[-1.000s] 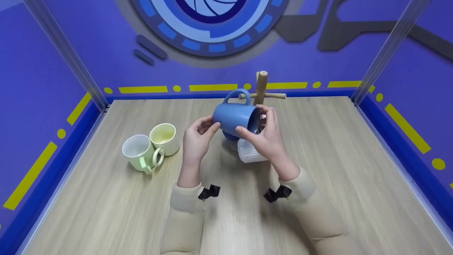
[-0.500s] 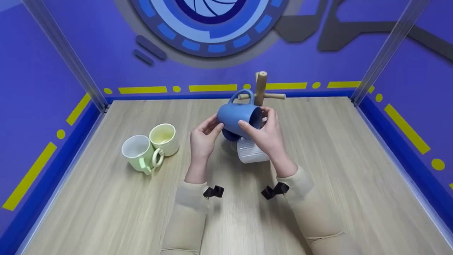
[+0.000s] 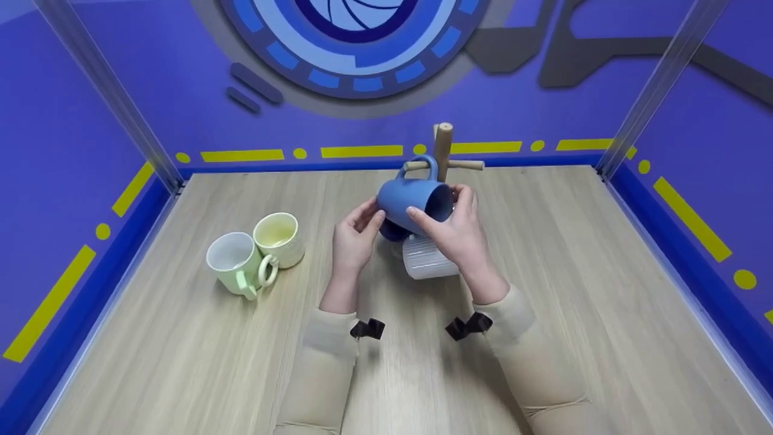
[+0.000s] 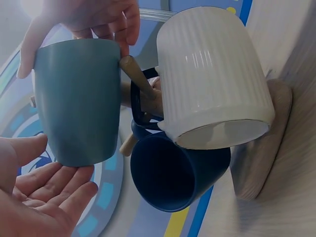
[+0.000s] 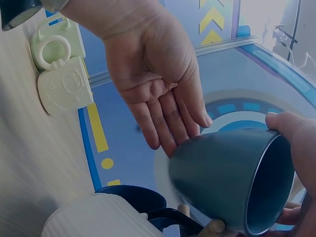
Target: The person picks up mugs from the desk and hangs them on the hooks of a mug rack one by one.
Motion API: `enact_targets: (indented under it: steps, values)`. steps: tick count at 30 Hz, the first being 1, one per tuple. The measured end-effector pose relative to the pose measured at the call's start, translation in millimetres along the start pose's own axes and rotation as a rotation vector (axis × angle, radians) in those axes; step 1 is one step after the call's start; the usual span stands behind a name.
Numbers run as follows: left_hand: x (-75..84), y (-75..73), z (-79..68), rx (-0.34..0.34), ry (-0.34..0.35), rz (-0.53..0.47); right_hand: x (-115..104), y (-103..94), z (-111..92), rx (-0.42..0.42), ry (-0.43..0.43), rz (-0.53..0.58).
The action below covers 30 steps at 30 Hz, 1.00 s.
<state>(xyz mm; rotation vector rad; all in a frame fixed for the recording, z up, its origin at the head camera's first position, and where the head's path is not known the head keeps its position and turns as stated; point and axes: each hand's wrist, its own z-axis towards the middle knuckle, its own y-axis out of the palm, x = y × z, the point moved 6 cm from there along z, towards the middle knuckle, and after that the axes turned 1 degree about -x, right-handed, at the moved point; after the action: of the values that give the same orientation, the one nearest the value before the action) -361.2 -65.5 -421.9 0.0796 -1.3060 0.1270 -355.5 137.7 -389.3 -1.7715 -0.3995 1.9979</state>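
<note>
A blue mug (image 3: 406,200) lies sideways in the air between both hands, its handle (image 3: 433,169) upward and its mouth to the right. My left hand (image 3: 353,244) holds the base end between thumb and fingers. At the rim, my right hand (image 3: 464,238) grips with its thumb in front and the fingers behind. The handle overlaps the end of a peg (image 3: 416,165) of the wooden mug rack (image 3: 443,148) in the head view. Below, a white ribbed mug (image 3: 426,258) and a dark blue mug (image 4: 210,170) hang on the rack; the blue mug partly hides the dark one.
On the table (image 3: 181,350) to the left stand a light green mug (image 3: 244,272) and a pale yellow mug (image 3: 293,251), close together with their handles toward the front. Another rack peg (image 3: 468,164) points right. Blue panels (image 3: 151,72) wall the table at back and sides.
Both hands have carried the blue mug slightly right and down, with the left hand shifting more. Its handle has come from beside the peg's end to overlap it.
</note>
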Motion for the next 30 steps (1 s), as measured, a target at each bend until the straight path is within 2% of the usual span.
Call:
enact_targets:
  steps: [3, 5, 8, 11, 13, 17, 20, 22, 25, 27, 30]
  values:
    - [3.2, -0.5, -1.5, 0.036, 0.051, 0.036, 0, 0.9, -1, -0.020, 0.036, -0.050]
    - [9.0, 0.2, -4.1, 0.078, 0.121, 0.094, -2, 2.2, -2, -0.018, 0.046, -0.085]
    - [25.8, 6.0, -6.9, 0.132, 0.256, 0.205, -6, 4.2, -2, 0.003, 0.040, -0.119]
    - [47.2, 16.7, -3.8, 0.118, 0.346, 0.283, -10, 5.7, -2, 0.024, 0.027, -0.133]
    - [59.5, 24.7, 2.3, 0.078, 0.346, 0.287, -11, 6.3, -2, 0.033, 0.020, -0.144]
    - [77.2, 39.6, 16.2, -0.010, 0.280, 0.303, -12, 7.3, -2, 0.045, -0.007, -0.158]
    - [85.7, 47.7, 25.3, -0.039, 0.255, 0.371, -11, 6.6, -3, 0.031, -0.021, -0.147]
    - [89.9, 50.3, 30.0, -0.032, 0.262, 0.422, -9, 3.9, -2, 0.010, -0.018, -0.101]
    - [94.8, 51.0, 35.1, -0.008, 0.284, 0.466, -5, -6.1, 3, 0.002, -0.023, 0.055]
    - [96.9, 50.9, 37.0, -0.001, 0.289, 0.470, -3, -17.2, 10, 0.028, -0.039, 0.188]
    - [98.5, 51.3, 39.4, -0.011, 0.281, 0.462, -2, -37.9, 24, 0.121, -0.117, 0.382]
